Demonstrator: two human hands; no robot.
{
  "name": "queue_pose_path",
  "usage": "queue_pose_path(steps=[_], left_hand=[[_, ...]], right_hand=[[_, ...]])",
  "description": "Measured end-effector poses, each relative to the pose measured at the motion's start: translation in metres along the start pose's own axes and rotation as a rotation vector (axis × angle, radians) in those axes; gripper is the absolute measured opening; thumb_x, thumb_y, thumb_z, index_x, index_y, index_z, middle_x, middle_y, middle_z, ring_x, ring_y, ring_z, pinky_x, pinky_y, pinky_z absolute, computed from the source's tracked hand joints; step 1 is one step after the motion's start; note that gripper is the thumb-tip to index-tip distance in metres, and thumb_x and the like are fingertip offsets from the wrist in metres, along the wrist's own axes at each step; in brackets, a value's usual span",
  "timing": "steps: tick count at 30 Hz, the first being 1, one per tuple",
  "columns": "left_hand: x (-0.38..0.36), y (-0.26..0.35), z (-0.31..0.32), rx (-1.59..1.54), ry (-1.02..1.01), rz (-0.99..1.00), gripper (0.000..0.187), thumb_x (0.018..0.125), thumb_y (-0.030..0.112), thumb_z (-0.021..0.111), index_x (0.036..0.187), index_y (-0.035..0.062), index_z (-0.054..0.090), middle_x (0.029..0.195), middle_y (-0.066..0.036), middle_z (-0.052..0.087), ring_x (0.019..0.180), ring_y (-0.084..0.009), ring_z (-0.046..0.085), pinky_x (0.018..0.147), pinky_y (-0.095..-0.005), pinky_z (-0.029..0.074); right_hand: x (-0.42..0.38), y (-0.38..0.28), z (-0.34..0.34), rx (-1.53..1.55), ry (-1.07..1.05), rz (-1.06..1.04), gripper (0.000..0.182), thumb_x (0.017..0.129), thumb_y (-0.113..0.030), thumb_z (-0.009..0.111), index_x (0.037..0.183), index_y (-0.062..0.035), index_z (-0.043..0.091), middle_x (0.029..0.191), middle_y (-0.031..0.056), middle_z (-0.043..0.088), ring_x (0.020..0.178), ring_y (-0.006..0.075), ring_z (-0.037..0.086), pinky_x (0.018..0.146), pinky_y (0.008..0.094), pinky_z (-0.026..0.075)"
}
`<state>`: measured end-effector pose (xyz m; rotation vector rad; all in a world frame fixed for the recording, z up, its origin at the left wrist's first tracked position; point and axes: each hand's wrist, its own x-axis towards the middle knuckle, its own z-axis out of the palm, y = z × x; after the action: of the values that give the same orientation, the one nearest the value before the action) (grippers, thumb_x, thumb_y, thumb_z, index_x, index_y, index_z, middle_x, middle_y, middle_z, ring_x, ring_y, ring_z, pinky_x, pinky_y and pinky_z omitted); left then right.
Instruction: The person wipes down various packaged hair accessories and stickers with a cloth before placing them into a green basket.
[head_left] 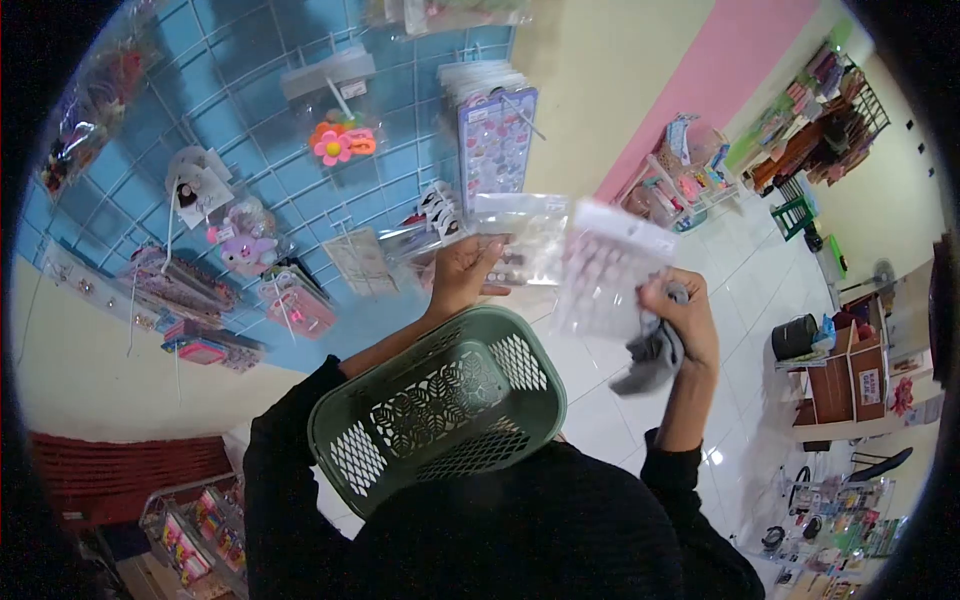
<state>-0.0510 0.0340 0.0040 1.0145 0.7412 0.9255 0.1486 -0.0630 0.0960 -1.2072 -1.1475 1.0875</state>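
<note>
My left hand [465, 275] is closed on the edge of a clear plastic packet [530, 235] with a white header and small pale and dark pieces inside. Beside it, a clear packet of pale pink pieces [610, 265] is pinched in my right hand [688, 315], slightly blurred. A grey cloth [652, 352] hangs from that same hand. The two packets are side by side, their edges close together. A green plastic basket [552, 365] sits against my left forearm, tilted, with its leaf-patterned floor showing.
A white wire grid [390, 110] on the blue wall carries several hanging packs, including sticker sheets [497, 140] and a flower hair clip [338, 143]. Farther right are a white rack [690, 185] and a wooden counter [845, 375] on the tiled floor [745, 330].
</note>
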Motion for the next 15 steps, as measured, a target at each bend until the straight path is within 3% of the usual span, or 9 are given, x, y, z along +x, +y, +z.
queue_pose_path(steps=[1, 2, 3, 4, 5, 6, 9, 11, 15], left_hand=[[0.005, -0.006, -0.002, 0.002, 0.01, -0.01, 0.023, 0.078, 0.016, 0.044, 0.096, 0.0029, 0.048, 0.089, -0.005, 0.052, 0.073, -0.0096, 0.051, 0.05, -0.0242, 0.048], [0.013, -0.018, -0.005, 0.019, -0.023, 0.147, 0.023, 0.078, 0.016, 0.044, 0.096, 0.0025, 0.048, 0.089, -0.005, 0.052, 0.075, -0.0103, 0.051, 0.05, -0.0248, 0.048], [0.012, -0.024, -0.008, 0.036, -0.053, 0.305, 0.024, 0.078, 0.016, 0.044, 0.096, 0.0021, 0.048, 0.089, -0.006, 0.052, 0.076, -0.0109, 0.051, 0.051, -0.0254, 0.048], [0.006, -0.016, -0.006, 0.103, -0.049, 0.271, 0.024, 0.078, 0.016, 0.044, 0.096, 0.0016, 0.048, 0.088, -0.006, 0.052, 0.077, -0.0116, 0.051, 0.05, -0.0247, 0.048], [0.0, -0.007, -0.003, 0.053, -0.019, 0.166, 0.023, 0.078, 0.016, 0.044, 0.096, 0.0014, 0.048, 0.087, -0.006, 0.052, 0.076, -0.0118, 0.051, 0.05, -0.0243, 0.048], [-0.005, -0.002, -0.001, 0.004, 0.013, 0.063, 0.023, 0.078, 0.016, 0.043, 0.095, 0.0013, 0.048, 0.087, -0.006, 0.052, 0.076, -0.012, 0.052, 0.05, -0.0239, 0.049], [-0.01, 0.002, -0.009, -0.036, 0.01, 0.065, 0.024, 0.078, 0.017, 0.044, 0.095, 0.0015, 0.048, 0.086, -0.006, 0.052, 0.073, -0.0118, 0.052, 0.049, -0.0227, 0.049], [-0.01, -0.001, -0.01, -0.038, -0.002, 0.067, 0.024, 0.077, 0.018, 0.046, 0.095, 0.0015, 0.049, 0.085, -0.006, 0.052, 0.071, -0.0115, 0.052, 0.049, -0.0224, 0.049], [-0.012, -0.004, -0.007, 0.064, -0.075, 0.175, 0.028, 0.079, 0.021, 0.043, 0.098, 0.0014, 0.046, 0.087, -0.011, 0.053, 0.072, -0.017, 0.055, 0.055, -0.0253, 0.047]], right_hand=[[-0.007, -0.011, 0.012, -0.07, -0.064, 0.032, 0.013, 0.059, -0.008, 0.063, 0.064, 0.0007, 0.055, 0.064, 0.0056, 0.055, 0.057, 0.0095, 0.05, 0.055, 0.02, 0.039], [-0.013, -0.02, 0.03, -0.139, -0.131, 0.067, 0.014, 0.058, -0.01, 0.064, 0.064, 0.0001, 0.056, 0.063, 0.0059, 0.055, 0.056, 0.0094, 0.05, 0.055, 0.0205, 0.039], [-0.018, -0.027, 0.05, -0.345, -0.231, -0.033, 0.017, 0.058, -0.012, 0.065, 0.065, -0.0004, 0.056, 0.063, 0.0061, 0.055, 0.056, 0.0095, 0.05, 0.056, 0.0213, 0.039], [-0.018, -0.028, 0.066, -0.549, -0.335, -0.14, 0.019, 0.057, -0.015, 0.066, 0.066, -0.001, 0.056, 0.062, 0.0063, 0.055, 0.057, 0.0095, 0.05, 0.056, 0.022, 0.038], [-0.016, -0.01, 0.077, -0.634, -0.446, -0.059, 0.024, 0.055, -0.02, 0.067, 0.069, -0.0026, 0.057, 0.063, 0.0069, 0.055, 0.059, 0.0097, 0.051, 0.058, 0.0234, 0.038], [-0.016, -0.005, 0.085, -0.684, -0.44, -0.048, 0.028, 0.053, -0.018, 0.068, 0.071, -0.0009, 0.057, 0.065, 0.0072, 0.055, 0.061, 0.0107, 0.051, 0.059, 0.0233, 0.039], [0.004, 0.015, 0.063, -0.496, -0.03, -0.262, 0.026, 0.056, -0.011, 0.065, 0.076, 0.002, 0.055, 0.068, 0.0062, 0.055, 0.061, 0.0112, 0.051, 0.058, 0.0228, 0.04], [0.025, 0.028, 0.048, -0.493, 0.232, -0.152, 0.025, 0.059, -0.013, 0.064, 0.077, 0.0019, 0.055, 0.064, 0.0049, 0.053, 0.057, 0.0096, 0.048, 0.051, 0.0197, 0.038], [0.041, 0.064, 0.042, -0.38, -0.052, 0.093, 0.023, 0.062, -0.016, 0.063, 0.072, 0.0029, 0.055, 0.056, 0.0012, 0.048, 0.05, 0.0068, 0.041, 0.045, 0.0191, 0.033]])
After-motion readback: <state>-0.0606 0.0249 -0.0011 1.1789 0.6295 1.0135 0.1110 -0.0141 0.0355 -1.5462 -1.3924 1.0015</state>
